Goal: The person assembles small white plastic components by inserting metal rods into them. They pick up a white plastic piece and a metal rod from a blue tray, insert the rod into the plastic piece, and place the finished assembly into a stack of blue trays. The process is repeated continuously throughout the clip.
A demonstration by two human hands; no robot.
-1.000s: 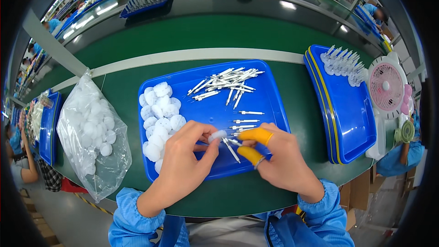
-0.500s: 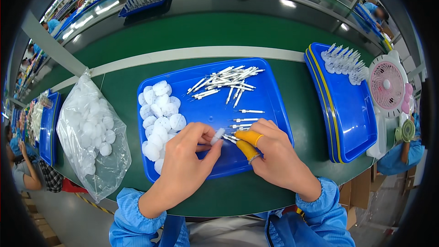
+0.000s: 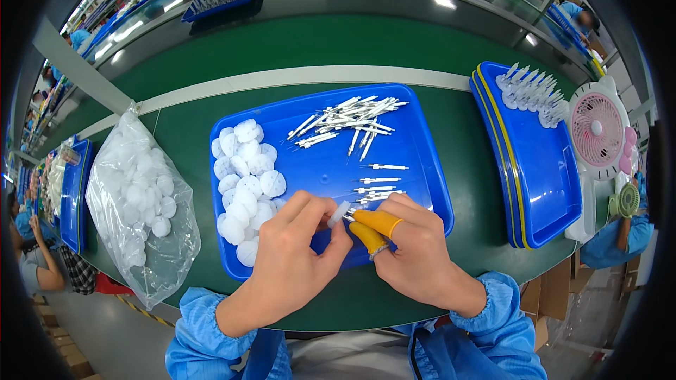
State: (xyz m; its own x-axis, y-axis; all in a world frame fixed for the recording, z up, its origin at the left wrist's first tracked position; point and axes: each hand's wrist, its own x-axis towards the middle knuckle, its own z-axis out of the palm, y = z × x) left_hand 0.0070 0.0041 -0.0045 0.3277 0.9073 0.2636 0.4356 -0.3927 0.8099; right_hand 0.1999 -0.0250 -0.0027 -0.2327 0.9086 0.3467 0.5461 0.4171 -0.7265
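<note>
A small white round plastic cap (image 3: 339, 214) sits pinched in your left hand (image 3: 299, 253), over the near edge of the blue plastic tray (image 3: 415, 162) on the green table (image 3: 296, 49). Your right hand (image 3: 415, 250), wearing orange finger cots (image 3: 377, 222), grips a thin white pin (image 3: 350, 219) touching the cap.

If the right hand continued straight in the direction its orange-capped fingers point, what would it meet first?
The right hand points left, so it would probably first meet the small white cap pinched by the left hand, then that hand's fingers; depth is hard to judge.
</note>
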